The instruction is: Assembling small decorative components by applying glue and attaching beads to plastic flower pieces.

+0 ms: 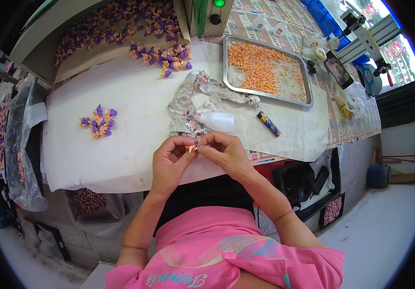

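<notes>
Pinch grip of 2 bare hands: the left hand (pixel 170 158) and the right hand (pixel 227 153) are closed, thumb against fingertips, on 1 small figure (pixel 191 149), peach and purple, held over the near part of a white paper sheet (pixel 135 154). Slippage is the likeliest fault, since the fingers cover most of so tiny a piece; a drop could carry it over the near edge or into the folds of the patterned cloth (pixel 181 103) just beyond. Hard pressure might bend a projecting part. A nudge could roll the white bottle (pixel 220 122), which lies on its side. Materials: the figure appears to be smooth moulded plastic; the sheet is matte and faintly stained, the cloth crumpled. Farther out lie a loose cluster of similar figures (pixel 94 126) and a rectangular, round-cornered metal tray (pixel 284 98) of tiny orange pieces (pixel 253 67).
</notes>
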A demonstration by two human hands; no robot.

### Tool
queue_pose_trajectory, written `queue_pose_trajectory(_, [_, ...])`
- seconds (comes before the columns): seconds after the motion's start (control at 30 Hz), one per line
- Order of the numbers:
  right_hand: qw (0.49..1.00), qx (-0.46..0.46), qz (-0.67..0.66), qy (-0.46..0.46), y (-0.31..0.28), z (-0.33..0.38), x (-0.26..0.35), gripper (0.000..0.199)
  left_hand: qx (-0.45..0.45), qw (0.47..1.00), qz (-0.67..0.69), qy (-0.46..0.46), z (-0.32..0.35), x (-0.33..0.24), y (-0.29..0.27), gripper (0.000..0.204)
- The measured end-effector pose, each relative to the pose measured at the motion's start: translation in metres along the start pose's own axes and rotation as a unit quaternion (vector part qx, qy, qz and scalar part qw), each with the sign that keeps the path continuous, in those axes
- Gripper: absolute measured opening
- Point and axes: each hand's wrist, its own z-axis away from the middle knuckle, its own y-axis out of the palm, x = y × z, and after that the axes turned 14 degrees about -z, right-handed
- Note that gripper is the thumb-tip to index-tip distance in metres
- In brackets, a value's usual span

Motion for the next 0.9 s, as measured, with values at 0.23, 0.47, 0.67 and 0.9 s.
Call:
queue_pose_trajectory(0.23, [1.000,-0.021,0.021,0.003,-0.001,-0.004,-0.011,0.008,-0.002,1.000,0.002,0.023,-0.003,0.010,-0.002,0.017])
queue_pose_trajectory(0.47, [0.999,-0.032,0.036,-0.007,0.001,-0.004,-0.016,0.007,-0.012,0.999,-0.001,0.037,-0.003,0.014,-0.002,0.015])
queue_pose_trajectory(0.67, [0.999,-0.034,0.026,-0.021,0.003,-0.005,-0.018,0.006,-0.017,0.999,0.000,0.041,-0.003,0.016,-0.002,0.013])
queue_pose_trajectory(0.9, [0.999,-0.035,0.021,-0.007,0.005,-0.005,-0.017,0.006,-0.009,0.999,-0.013,0.029,-0.001,0.016,-0.004,0.015])
